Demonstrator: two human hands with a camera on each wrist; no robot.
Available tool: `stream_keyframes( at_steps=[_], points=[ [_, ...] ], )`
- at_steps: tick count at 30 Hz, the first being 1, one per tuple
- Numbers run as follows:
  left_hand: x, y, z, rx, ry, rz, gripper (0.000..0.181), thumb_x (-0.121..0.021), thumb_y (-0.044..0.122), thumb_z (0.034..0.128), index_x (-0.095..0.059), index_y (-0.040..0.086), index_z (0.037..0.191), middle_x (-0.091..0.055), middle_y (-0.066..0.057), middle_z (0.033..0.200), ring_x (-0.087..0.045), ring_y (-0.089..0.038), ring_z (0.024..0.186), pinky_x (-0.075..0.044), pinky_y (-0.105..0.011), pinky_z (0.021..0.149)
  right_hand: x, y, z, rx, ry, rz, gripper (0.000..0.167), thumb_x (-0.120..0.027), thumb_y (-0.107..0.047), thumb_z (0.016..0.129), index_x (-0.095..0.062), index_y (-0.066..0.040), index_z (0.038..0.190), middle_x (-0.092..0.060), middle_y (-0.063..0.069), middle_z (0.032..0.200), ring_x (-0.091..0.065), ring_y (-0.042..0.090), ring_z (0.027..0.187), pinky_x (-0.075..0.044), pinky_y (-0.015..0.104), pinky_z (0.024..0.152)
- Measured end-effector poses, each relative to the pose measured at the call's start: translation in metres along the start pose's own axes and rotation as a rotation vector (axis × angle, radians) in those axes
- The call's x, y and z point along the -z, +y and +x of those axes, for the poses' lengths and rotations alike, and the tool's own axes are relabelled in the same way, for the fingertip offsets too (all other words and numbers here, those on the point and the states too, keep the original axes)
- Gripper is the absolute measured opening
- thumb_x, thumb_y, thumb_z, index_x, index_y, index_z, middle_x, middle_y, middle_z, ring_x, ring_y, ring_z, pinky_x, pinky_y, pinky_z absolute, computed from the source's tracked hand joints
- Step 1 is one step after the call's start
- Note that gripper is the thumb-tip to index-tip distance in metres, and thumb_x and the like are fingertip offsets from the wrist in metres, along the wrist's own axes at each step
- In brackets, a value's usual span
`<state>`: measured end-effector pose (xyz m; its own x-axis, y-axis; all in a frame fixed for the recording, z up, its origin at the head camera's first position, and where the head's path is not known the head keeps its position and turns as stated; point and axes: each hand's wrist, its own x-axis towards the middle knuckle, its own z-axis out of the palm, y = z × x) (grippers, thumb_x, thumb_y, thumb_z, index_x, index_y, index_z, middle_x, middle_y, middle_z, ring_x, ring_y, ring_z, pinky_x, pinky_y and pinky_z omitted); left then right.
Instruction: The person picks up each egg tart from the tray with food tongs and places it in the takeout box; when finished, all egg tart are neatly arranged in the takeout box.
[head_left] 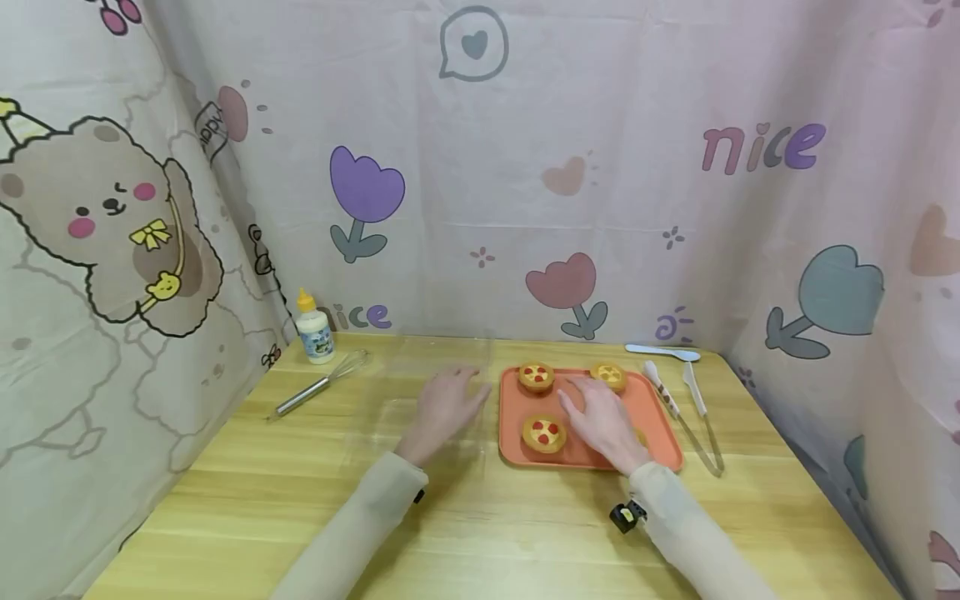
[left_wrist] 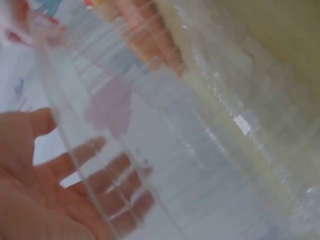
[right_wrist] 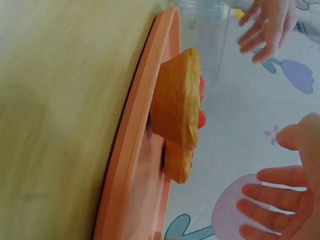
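Note:
My left hand (head_left: 447, 408) is over a clear plastic box (head_left: 375, 429) on the left part of the table. In the left wrist view its fingers (left_wrist: 117, 192) show through the box's transparent wall, loosely bent; whether they touch it I cannot tell. My right hand (head_left: 600, 421) hovers above an orange tray (head_left: 577, 457), fingers spread and holding nothing. Several small tarts with red or yellow toppings lie on the tray: a front-left tart (head_left: 544, 434), a back-left tart (head_left: 536, 377) and a back-right tart (head_left: 608, 377). Another tart (head_left: 641, 438) is mostly hidden by the right hand.
A whisk (head_left: 318, 387) and a white bottle with a yellow cap (head_left: 314, 329) stand out at the left, the whisk lying flat. Right of the tray are metal tongs (head_left: 705, 450) with white tips, and a pale spatula (head_left: 663, 352) at the back edge. A printed curtain (head_left: 480, 167) hangs behind.

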<state>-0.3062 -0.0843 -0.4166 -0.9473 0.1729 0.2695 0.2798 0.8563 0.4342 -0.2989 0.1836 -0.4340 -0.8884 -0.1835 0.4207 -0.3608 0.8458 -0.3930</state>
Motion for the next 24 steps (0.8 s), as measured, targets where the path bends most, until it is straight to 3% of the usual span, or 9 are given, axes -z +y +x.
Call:
stream_keyframes(
  at_steps=[3, 6, 9, 12, 16, 21, 24],
  points=[
    [0.006, -0.009, 0.003, 0.051, 0.021, -0.257, 0.038, -0.057, 0.045, 0.0969, -0.067, 0.016, 0.119, -0.07, -0.006, 0.111, -0.065, -0.023, 0.1, -0.056, -0.041, 0.086, 0.006, 0.01, -0.001, -0.044, -0.005, 0.169, 0.034, -0.059, -0.03, 0.098, -0.067, -0.008, 0.124, -0.068, 0.013, 0.121, -0.063, 0.032, 0.112, -0.053, 0.049, 0.097],
    [0.012, -0.025, 0.007, 0.073, 0.01, -0.432, 0.029, -0.06, 0.037, 0.0972, -0.07, 0.013, 0.11, -0.07, -0.003, 0.092, -0.065, -0.022, 0.084, -0.055, -0.032, 0.068, 0.012, 0.024, -0.002, -0.067, -0.098, 0.36, 0.029, -0.059, -0.023, 0.099, -0.068, -0.007, 0.122, -0.071, 0.012, 0.114, -0.067, 0.027, 0.099, -0.058, 0.043, 0.085],
    [0.019, -0.042, 0.009, 0.074, -0.045, -0.59, 0.025, -0.062, 0.028, 0.0971, -0.071, 0.008, 0.11, -0.07, -0.005, 0.088, -0.067, -0.033, 0.086, -0.055, -0.031, 0.064, 0.018, 0.041, -0.002, -0.104, -0.218, 0.537, 0.032, -0.058, -0.019, 0.1, -0.064, -0.001, 0.125, -0.07, 0.017, 0.113, -0.067, 0.03, 0.095, -0.06, 0.04, 0.076],
    [0.029, -0.058, 0.007, 0.073, -0.119, -0.709, 0.023, -0.063, 0.02, 0.097, -0.069, 0.004, 0.113, -0.071, -0.006, 0.09, -0.065, -0.041, 0.091, -0.056, -0.034, 0.066, 0.023, 0.059, -0.002, -0.143, -0.304, 0.644, 0.038, -0.06, -0.018, 0.099, -0.059, 0.005, 0.129, -0.068, 0.023, 0.115, -0.067, 0.036, 0.096, -0.06, 0.035, 0.071],
    [0.043, -0.081, 0.004, 0.046, -0.172, -0.745, 0.025, -0.063, 0.014, 0.0964, -0.066, 0.002, 0.118, -0.071, -0.005, 0.092, -0.065, -0.038, 0.09, -0.057, -0.034, 0.066, 0.033, 0.083, -0.006, -0.161, -0.344, 0.689, 0.045, -0.064, -0.019, 0.096, -0.055, 0.007, 0.132, -0.066, 0.028, 0.118, -0.067, 0.033, 0.1, -0.06, 0.028, 0.071],
    [0.06, -0.11, 0.001, 0.028, -0.202, -0.758, 0.034, -0.065, 0.015, 0.0954, -0.061, 0.0, 0.125, -0.07, -0.005, 0.097, -0.065, -0.028, 0.088, -0.057, -0.033, 0.068, 0.05, 0.109, -0.011, -0.148, -0.329, 0.674, 0.049, -0.067, -0.017, 0.094, -0.053, 0.008, 0.133, -0.063, 0.031, 0.119, -0.069, 0.024, 0.099, -0.06, 0.033, 0.073],
    [0.071, -0.123, -0.002, 0.039, -0.202, -0.769, 0.04, -0.066, 0.014, 0.0939, -0.058, -0.002, 0.13, -0.07, -0.009, 0.104, -0.066, -0.026, 0.091, -0.058, -0.032, 0.071, 0.059, 0.123, -0.016, -0.148, -0.31, 0.661, 0.048, -0.068, -0.015, 0.093, -0.053, 0.009, 0.131, -0.065, 0.027, 0.118, -0.068, 0.017, 0.099, -0.058, 0.03, 0.073]
  ],
)
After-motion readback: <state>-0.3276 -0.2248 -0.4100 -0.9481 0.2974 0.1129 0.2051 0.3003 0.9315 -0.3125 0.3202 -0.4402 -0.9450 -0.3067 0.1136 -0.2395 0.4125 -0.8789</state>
